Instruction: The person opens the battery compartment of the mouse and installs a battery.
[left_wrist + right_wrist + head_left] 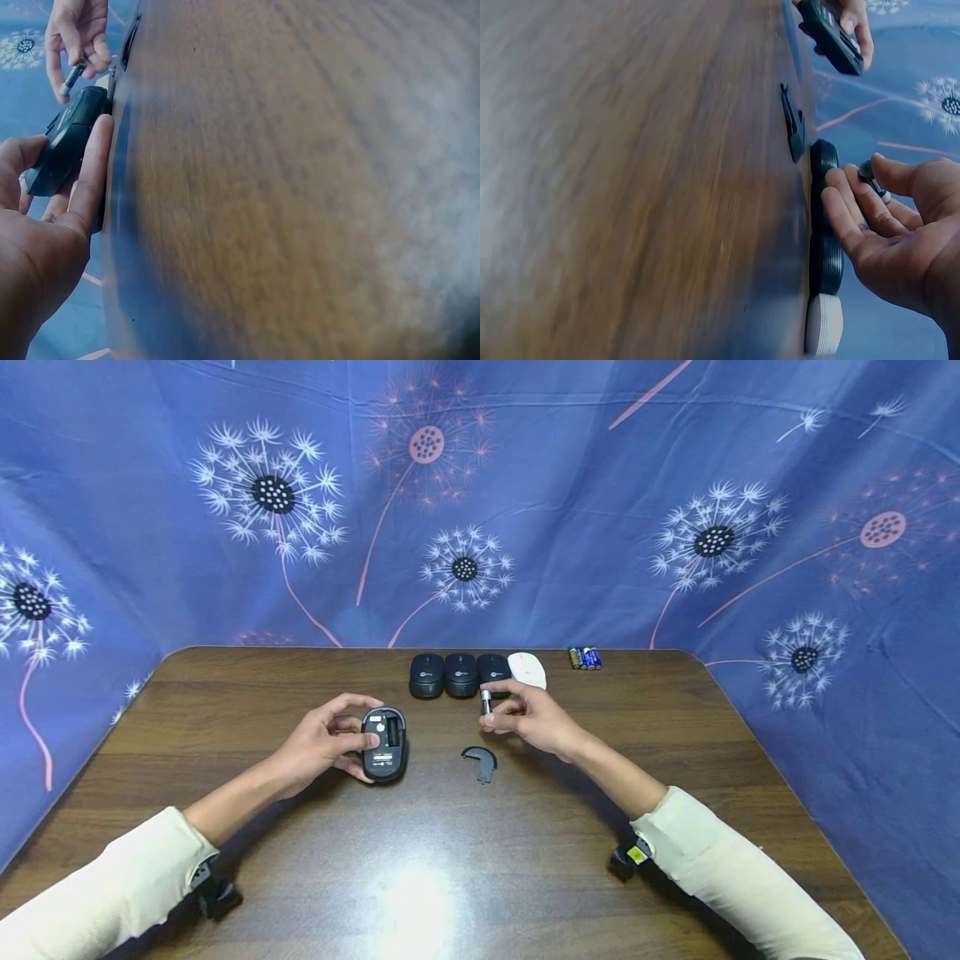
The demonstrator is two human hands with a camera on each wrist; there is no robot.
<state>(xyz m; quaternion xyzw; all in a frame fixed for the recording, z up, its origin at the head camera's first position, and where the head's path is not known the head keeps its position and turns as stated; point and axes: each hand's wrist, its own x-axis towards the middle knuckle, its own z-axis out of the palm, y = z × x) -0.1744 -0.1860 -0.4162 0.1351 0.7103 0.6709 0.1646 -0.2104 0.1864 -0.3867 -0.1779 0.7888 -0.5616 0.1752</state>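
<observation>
My left hand [324,737] grips a black computer mouse [385,768], its underside facing me with the battery slot uncovered. In the left wrist view the thumb and fingers hold the mouse [64,146] by its sides. Between thumb and fingertips of my right hand [534,717] is a small battery [486,702], silver at its upper end and dark lower down. The right wrist view shows the same battery [874,181] pinched there. On the table between the hands lies a curved black battery cover [481,762], touched by neither hand.
Toward the back edge of the wooden table [525,877] stand several mice in a row: black ones [427,675] and a white mouse [528,669] at the right end. Several batteries [585,657] lie together farther right. A blue patterned cloth [540,485] hangs behind.
</observation>
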